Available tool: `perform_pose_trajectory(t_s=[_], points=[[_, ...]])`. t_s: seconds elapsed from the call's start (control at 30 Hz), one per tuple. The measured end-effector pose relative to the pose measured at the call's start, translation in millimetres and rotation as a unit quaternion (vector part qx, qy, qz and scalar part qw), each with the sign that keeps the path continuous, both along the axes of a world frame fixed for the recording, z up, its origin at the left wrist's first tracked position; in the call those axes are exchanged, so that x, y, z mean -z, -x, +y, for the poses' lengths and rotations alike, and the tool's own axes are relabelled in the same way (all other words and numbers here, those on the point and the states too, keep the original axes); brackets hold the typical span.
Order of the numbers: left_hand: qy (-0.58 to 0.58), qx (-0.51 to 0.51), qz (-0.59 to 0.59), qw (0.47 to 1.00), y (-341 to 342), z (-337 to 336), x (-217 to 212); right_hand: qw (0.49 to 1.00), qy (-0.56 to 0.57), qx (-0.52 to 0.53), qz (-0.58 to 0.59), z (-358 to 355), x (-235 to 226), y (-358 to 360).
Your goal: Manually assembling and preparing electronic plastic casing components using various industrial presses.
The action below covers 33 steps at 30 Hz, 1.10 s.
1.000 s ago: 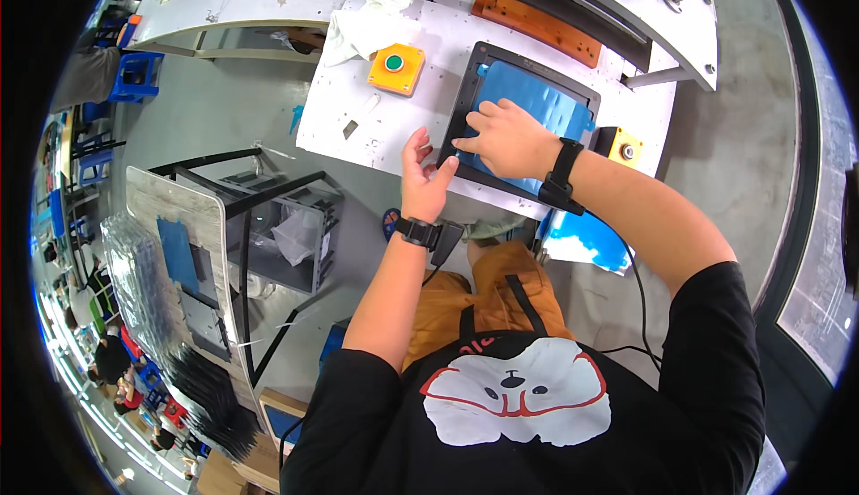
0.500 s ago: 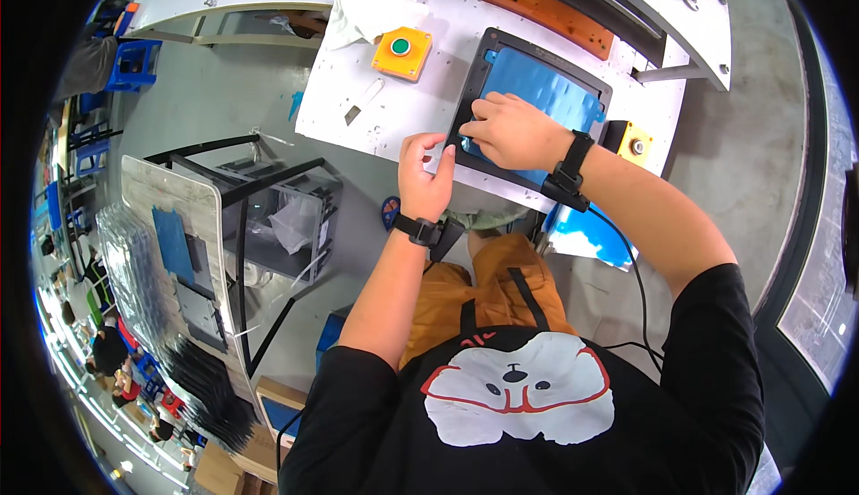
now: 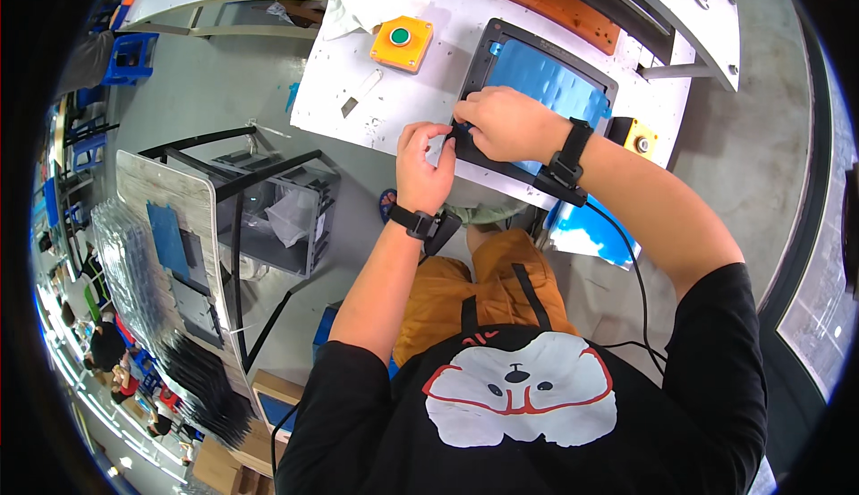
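Note:
A black-framed panel [image 3: 477, 67], its middle covered by shiny blue film [image 3: 548, 76], lies at an angle on the white worktable. My left hand [image 3: 422, 169] holds the panel's near left corner, thumb on one side and fingers on the other. Over the panel's left edge, my right hand [image 3: 517, 126] has its fingers bent and pressed together at the black border. What sits under those fingertips is hidden. Both wrists wear black straps with small boxes.
A yellow box with a green button [image 3: 400, 37] and a thin flat tool [image 3: 361, 93] lie left of the panel; white cloth [image 3: 367, 3] is behind. Another yellow button box [image 3: 637, 140] stands right. An orange bar [image 3: 555, 8] and metal press frame border the back.
My right hand has shifted left, from over the blue film to the panel's black left border, close to my left fingers. My left hand stays at the corner.

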<state>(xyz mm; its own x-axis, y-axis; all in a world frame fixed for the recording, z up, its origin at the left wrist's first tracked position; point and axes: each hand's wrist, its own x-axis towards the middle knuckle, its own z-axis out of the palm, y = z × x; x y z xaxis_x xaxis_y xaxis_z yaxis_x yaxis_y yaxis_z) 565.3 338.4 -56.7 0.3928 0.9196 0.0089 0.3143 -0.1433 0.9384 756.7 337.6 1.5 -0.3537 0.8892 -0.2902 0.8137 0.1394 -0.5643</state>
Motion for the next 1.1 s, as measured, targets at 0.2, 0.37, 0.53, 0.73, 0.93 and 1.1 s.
perform_pose_trajectory(t_s=[0.2,0.37,0.53,0.73,0.93,1.1], points=[[-0.009,-0.001,0.004,1.0,-0.9,-1.9,-3.7,0.994,-0.098,-0.016,-0.037,-19.2,-6.8,7.7],[-0.061,0.011,0.004,0.998,-1.0,4.9,-1.0,0.991,-0.109,-0.006,-0.07,-29.1,-7.2,10.4],[-0.075,0.019,0.016,0.997,-3.0,10.3,-2.3,0.992,-0.115,-0.001,-0.05,-27.4,-0.8,4.3],[-0.176,0.101,0.096,0.975,-3.3,19.8,-8.1,0.997,-0.01,0.074,0.016,-9.1,-9.3,2.9],[-0.247,0.157,0.181,0.939,-0.2,28.6,-12.3,0.993,0.073,0.079,0.037,-0.3,-17.6,5.2],[-0.255,0.202,0.197,0.925,-3.3,34.5,-23.4,0.977,0.098,0.145,0.123,-0.6,-22.4,-6.5]])
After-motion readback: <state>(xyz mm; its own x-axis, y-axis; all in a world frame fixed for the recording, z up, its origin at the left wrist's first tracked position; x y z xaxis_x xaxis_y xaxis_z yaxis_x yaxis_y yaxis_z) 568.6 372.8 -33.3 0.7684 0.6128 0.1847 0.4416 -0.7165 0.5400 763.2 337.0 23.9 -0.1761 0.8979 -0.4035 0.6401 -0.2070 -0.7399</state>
